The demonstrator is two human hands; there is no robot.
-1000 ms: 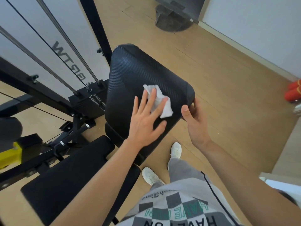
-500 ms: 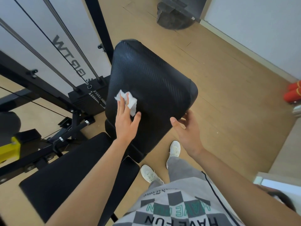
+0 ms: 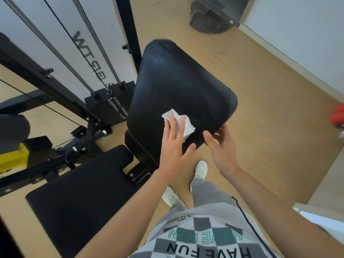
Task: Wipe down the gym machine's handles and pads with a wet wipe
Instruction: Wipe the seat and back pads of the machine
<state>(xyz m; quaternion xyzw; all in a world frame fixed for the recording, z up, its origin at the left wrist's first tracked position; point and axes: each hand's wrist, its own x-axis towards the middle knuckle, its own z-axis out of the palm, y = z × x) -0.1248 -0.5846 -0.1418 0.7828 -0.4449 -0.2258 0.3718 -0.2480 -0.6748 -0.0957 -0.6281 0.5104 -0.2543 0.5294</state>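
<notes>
A black ribbed back pad (image 3: pixel 182 86) of the gym machine tilts up in the middle of the view. My left hand (image 3: pixel 175 144) lies flat on its lower part, fingers spread, and presses a crumpled white wet wipe (image 3: pixel 181 123) against the pad. My right hand (image 3: pixel 221 146) grips the pad's lower right corner, thumb on the front face, fingers curled behind the edge. The black seat pad (image 3: pixel 74 194) lies below and to the left, untouched.
The weight stack (image 3: pixel 109 107) with guide rods and cables stands behind the pad on the left, beside black frame bars. A yellow part (image 3: pixel 11 159) sits at the far left. My feet in white shoes stand on the wooden floor below the pad. Red objects (image 3: pixel 337 116) lie at the right edge.
My left hand slid the wipe from the pad's middle to its left edge, then back right toward the lower middle. My right hand stayed at the lower right corner.
</notes>
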